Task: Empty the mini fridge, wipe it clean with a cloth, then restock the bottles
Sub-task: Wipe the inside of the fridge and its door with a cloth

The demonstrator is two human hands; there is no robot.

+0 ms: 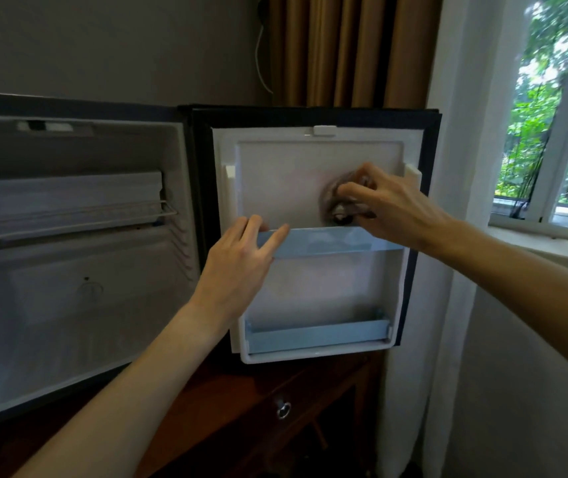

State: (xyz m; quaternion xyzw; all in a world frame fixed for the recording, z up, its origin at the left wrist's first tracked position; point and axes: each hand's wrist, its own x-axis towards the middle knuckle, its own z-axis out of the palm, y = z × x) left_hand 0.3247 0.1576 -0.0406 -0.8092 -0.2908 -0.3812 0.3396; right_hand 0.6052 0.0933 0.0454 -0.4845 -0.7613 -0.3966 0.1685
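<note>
Showing mini fridge (69, 236) w/ door (310, 157) swung open. R hand (393, 205) grips a wadded cloth (343, 198), fingers curled round it, pressed against the door's inner panel. Just below that grip: upper door shelf (337, 241) (pale blue), whose front edge the L hand (241, 250) holds at its left end, fingers over the rim. Well below both grips: lower door shelf (317, 334). Left of L hand: fridge cavity w/ wire rack (69, 219). Wooden cabinet (275, 391) underneath; window (551, 115) to the right of R hand.
</note>
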